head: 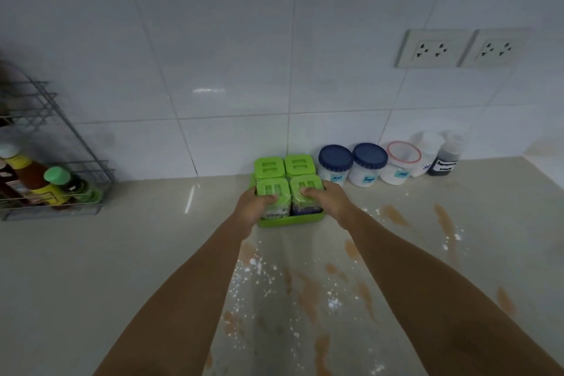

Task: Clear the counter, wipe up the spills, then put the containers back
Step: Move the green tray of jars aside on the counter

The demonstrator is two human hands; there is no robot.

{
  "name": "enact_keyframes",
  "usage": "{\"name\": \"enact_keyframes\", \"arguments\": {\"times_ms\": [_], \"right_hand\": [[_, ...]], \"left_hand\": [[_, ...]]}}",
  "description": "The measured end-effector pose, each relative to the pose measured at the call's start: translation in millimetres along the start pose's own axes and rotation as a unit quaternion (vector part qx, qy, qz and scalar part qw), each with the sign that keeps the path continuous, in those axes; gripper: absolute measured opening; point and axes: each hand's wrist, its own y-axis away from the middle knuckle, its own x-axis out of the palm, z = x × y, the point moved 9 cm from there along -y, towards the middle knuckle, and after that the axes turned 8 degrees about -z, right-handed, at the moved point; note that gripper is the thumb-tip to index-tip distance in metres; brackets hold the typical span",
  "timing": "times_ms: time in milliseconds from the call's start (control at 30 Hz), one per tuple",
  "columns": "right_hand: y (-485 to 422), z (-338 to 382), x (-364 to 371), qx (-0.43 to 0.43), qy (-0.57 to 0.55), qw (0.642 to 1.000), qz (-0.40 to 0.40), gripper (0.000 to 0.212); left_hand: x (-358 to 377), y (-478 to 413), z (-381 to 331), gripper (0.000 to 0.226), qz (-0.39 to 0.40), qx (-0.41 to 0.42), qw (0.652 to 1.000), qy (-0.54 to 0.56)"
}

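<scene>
A green condiment tray holding several green-lidded jars stands on the beige counter against the tiled wall. My left hand grips its left side, thumb over the front-left jar labelled vinegar. On the right side my right hand holds the tray, thumb on the front-right jar's lid. Brown streaks and white powder are spilled across the counter in front of the tray and to its right.
Two blue-lidded jars, a clear-lidded tub, a white container and a dark sauce bottle line the wall to the right. A wire rack with sauce bottles stands at far left. Two wall sockets sit above.
</scene>
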Motion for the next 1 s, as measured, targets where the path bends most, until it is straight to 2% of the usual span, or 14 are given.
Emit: {"name": "enact_keyframes", "arguments": {"times_ms": [300, 467, 567, 700, 1000], "right_hand": [[54, 17, -36, -0.037, 0.001, 0.999, 0.009, 0.025], [90, 20, -88, -0.052, 0.001, 0.999, -0.012, 0.011], [105, 10, -128, -0.054, -0.005, 0.998, -0.034, 0.012], [120, -7, -190, -0.055, -0.014, 0.996, -0.071, 0.025], [134, -48, -355, -0.044, -0.021, 0.993, -0.109, 0.024]], "left_hand": [[10, 59, -11, 0.03, 0.013, 0.008, 1.0, 0.008], [47, 103, -23, 0.028, 0.023, 0.041, 0.999, 0.007], [81, 123, -27, 0.026, 0.039, 0.056, 0.998, -0.002], [136, 151, -32, 0.026, 0.054, 0.065, 0.996, -0.014], [297, 205, -34, 0.031, 0.089, 0.075, 0.993, -0.027]]}}
